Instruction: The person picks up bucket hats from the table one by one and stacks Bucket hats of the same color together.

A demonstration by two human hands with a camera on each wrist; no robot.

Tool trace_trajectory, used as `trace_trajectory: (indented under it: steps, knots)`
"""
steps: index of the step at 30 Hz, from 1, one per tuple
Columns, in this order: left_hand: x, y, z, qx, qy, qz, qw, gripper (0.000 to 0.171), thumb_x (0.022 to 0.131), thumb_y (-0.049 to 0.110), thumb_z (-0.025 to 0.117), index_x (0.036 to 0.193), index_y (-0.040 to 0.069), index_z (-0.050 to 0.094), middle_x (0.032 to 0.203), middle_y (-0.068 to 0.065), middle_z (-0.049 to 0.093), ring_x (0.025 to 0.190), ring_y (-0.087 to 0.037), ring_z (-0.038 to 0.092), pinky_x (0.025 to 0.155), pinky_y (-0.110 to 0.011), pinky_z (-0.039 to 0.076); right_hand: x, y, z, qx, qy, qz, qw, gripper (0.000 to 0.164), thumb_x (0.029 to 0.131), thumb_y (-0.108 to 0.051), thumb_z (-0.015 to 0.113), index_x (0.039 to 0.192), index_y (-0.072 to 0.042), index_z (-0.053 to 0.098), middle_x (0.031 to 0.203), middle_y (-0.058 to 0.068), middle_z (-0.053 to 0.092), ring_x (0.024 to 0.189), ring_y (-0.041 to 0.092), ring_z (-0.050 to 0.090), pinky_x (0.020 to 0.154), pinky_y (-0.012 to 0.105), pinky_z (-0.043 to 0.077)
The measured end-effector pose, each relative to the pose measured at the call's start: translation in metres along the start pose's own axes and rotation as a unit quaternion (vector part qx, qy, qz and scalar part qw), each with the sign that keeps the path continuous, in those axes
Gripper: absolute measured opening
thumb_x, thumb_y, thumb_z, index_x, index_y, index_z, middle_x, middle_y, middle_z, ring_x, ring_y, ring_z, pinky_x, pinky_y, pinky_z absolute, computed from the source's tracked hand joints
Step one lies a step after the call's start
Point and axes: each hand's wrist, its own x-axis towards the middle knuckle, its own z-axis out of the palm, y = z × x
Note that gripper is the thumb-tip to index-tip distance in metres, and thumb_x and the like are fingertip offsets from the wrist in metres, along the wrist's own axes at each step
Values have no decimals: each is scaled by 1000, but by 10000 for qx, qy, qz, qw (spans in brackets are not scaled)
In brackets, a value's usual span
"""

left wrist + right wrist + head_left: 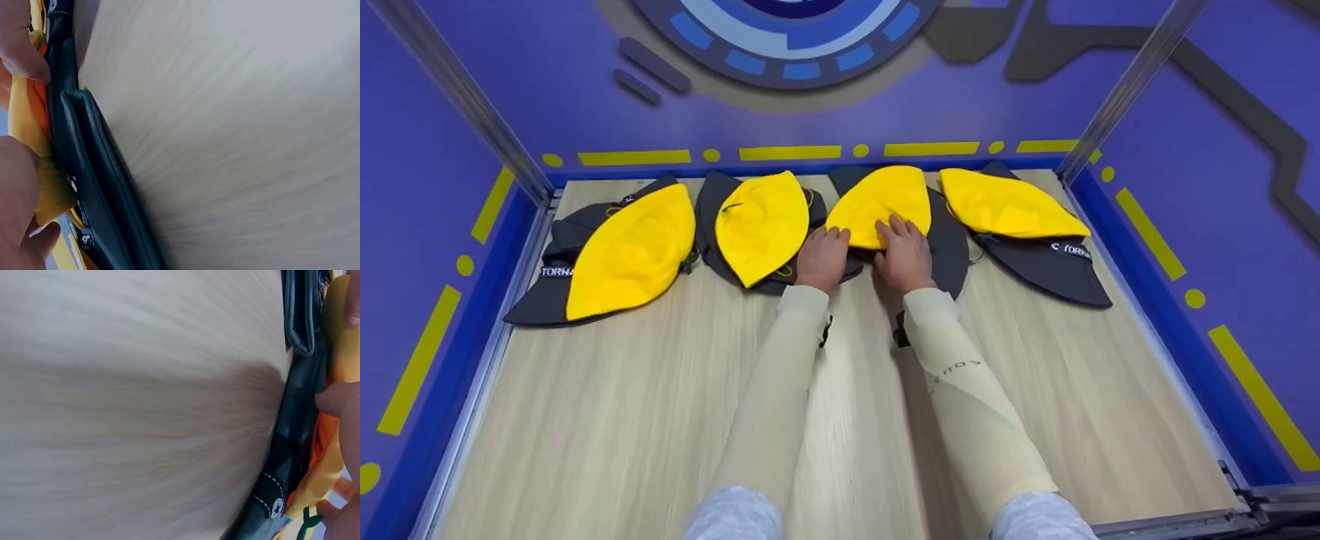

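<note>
**Third yellow hat [883,193] from the left, under the right hand [906,259]**

Four folded yellow hats in a row along the far edge of a wood-grained surface [675,420], each lying over dark headwear. Third yellow hat sits right of centre, on a dark hat [950,247] whose rounded brim shows past its right side.

Right hand: fingers spread and bent on the yellow cloth, touching rather than gripping; thumb beside the near edge, next to an orange underside [319,445] (clearest from the right wrist). Left hand [821,260]: at the same hat's near left corner; cannot tell whether its fingers pinch the cloth.

Second yellow hat [765,225] lies just beside the left hand. Rightmost yellow hat [1011,204] overlaps a dark hat with white lettering [1072,250]. Both forearms in beige sleeves [769,394]. Purple panels [577,82] behind and alongside.
</note>
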Motion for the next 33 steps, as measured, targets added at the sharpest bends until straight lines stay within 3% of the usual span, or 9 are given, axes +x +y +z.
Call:
trace_trajectory:
  steps: [5, 10, 13, 17, 22, 27, 33]
  knots:
    - [-2, 0, -1, -329, 367, 131, 9987, 29, 107, 19, 54, 133, 10, 63, 128, -9, 68, 123, -30, 62, 110, -42, 49, 1, 4, -8, 41, 174, -141, 9997, 59, 97, -25, 71, 153, -22, 50, 164, 5, 40, 151, 36, 36, 125, 56, 25]
    - [-8, -2, 2, -484, 741, 486, 9949, 30, 104, 21, 59, 132, 10, 63, 130, -8, 69, 121, -27, 65, 108, -39, 51, 3, 11, -14, -25, 517, -282, 9983, 53, 94, -21, 76, 145, -20, 60, 156, 4, 52, 145, 33, 45, 123, 53, 31]
    - [-12, -2, 3, -546, 848, 648, 9928, 33, 104, 22, 59, 134, 10, 62, 130, -7, 69, 118, -24, 67, 106, -37, 52, 3, 14, -17, -97, 806, -470, 9956, 42, 96, -18, 74, 137, -18, 67, 142, 4, 65, 134, 30, 57, 119, 49, 39]
    - [-15, 0, 0, -587, 928, 584, 9922, 34, 102, 22, 60, 134, 10, 60, 125, -8, 71, 107, -24, 70, 99, -36, 56, 1, 11, -25, -204, 1080, -777, 9909, 33, 98, -16, 70, 131, -17, 72, 125, 4, 75, 116, 28, 66, 112, 44, 46]
    - [-14, 4, -14, -582, 898, 410, 9934, 37, 102, 27, 63, 135, 11, 56, 117, -9, 72, 96, -25, 70, 92, -37, 59, -3, 5, -39, -350, 1294, -1172, 9840, 31, 99, -18, 70, 130, -19, 73, 122, 4, 76, 110, 29, 67, 104, 43, 47]
    - [-16, -2, -34, -490, 865, 479, 9939, 31, 105, 32, 60, 129, 12, 60, 114, -10, 73, 92, -27, 72, 83, -39, 61, -9, -1, -51, -83, 1460, -1550, 9770, 32, 97, -21, 72, 128, -20, 73, 121, 1, 77, 111, 27, 65, 100, 40, 45]
    - [-30, -14, -55, -598, 1156, 685, 9891, 27, 104, 29, 61, 124, 11, 64, 115, -9, 74, 91, -25, 73, 86, -36, 61, -14, -4, -61, 333, 2086, -2200, 9524, 29, 94, -32, 76, 117, -15, 78, 119, 1, 77, 108, 26, 62, 90, 39, 45]
